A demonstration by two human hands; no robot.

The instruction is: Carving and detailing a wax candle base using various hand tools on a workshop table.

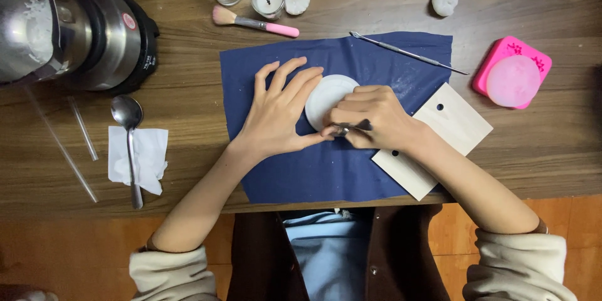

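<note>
In the middle of the frame, a round white wax disc point(329, 97) lies on a dark blue cloth point(282, 169) on the brown wooden desk point(188, 100). The left hand point(282, 116) rests flat on the disc, fingers spread. The right hand point(376, 119) has its grip closed around a small metal tool point(351, 127) at the disc's lower edge. A pale wooden board point(448, 128) lies just right.
</note>
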